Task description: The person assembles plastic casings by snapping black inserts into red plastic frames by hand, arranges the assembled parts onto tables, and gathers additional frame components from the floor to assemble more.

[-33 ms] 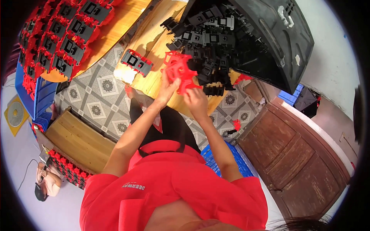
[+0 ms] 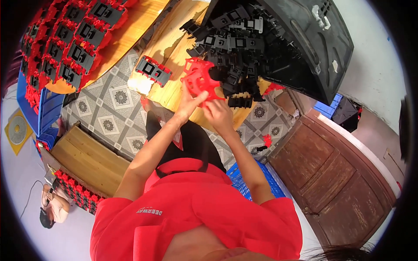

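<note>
Both my hands hold a red plastic frame part (image 2: 201, 77) with rounded openings, above the near end of the wooden table. My left hand (image 2: 190, 104) grips its lower left side, thumb across the part. At its lower right edge, the fingers of my right hand (image 2: 217, 112) are closed on it. A finished-looking piece, a black plate in a red frame (image 2: 153, 71), lies on the table to the left. Just beyond the held part is a heap of black plastic plates (image 2: 235, 43), some close to it.
The heap spills from a tipped black bin (image 2: 315, 48). Rows of red-and-black pieces (image 2: 80, 54) cover another wooden table at the left. A blue crate (image 2: 254, 178) stands by my right side, near a brown wooden door panel (image 2: 333, 182). Another person (image 2: 55, 206) is at the lower left.
The red frame part has turned slightly in my hands, its top edge shifting a little left. My right hand has moved slightly left along its lower edge. The piece on the table stays put.
</note>
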Available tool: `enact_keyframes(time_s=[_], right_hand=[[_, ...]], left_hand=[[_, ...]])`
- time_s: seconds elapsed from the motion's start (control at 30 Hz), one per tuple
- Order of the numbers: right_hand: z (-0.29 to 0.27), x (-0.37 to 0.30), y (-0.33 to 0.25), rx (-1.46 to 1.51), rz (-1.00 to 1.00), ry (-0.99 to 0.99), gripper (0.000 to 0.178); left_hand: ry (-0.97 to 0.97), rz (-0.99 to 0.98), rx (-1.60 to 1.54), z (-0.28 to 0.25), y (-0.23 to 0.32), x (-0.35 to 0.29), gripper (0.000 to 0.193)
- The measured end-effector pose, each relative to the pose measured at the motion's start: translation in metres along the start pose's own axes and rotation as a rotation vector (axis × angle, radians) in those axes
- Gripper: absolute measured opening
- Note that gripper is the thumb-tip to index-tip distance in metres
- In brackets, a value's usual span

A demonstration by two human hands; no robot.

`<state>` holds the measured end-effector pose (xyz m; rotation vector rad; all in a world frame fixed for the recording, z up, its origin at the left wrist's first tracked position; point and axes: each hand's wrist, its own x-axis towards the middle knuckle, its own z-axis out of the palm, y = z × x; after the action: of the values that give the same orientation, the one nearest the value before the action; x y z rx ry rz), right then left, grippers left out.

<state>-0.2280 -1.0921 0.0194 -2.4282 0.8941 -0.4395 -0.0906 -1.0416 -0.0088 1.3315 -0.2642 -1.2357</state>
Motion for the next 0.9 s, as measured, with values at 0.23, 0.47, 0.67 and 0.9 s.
enact_keyframes(time_s=[0.23,0.47,0.67,0.9], right_hand=[[-0.013,0.116,0.110,-0.056,0.292,0.302,0.025],[-0.023,0.163,0.197,-0.544,0.154,0.041,0.014],[-0.070,0.112,0.102,-0.308,0.089,0.279,0.021],[-0.111,0.053,-0.121,0.257,0.143,0.211,0.019]], left_hand=[[0.127,-0.225,-0.214,-0.027,0.021,-0.014,0.091],[0.088,-0.177,-0.495,-0.047,0.034,-0.040,0.083],[0.074,-0.057,-0.466,-0.062,0.067,-0.053,0.068],[-0.096,0.062,-0.431,-0.057,0.110,-0.067,0.085]])
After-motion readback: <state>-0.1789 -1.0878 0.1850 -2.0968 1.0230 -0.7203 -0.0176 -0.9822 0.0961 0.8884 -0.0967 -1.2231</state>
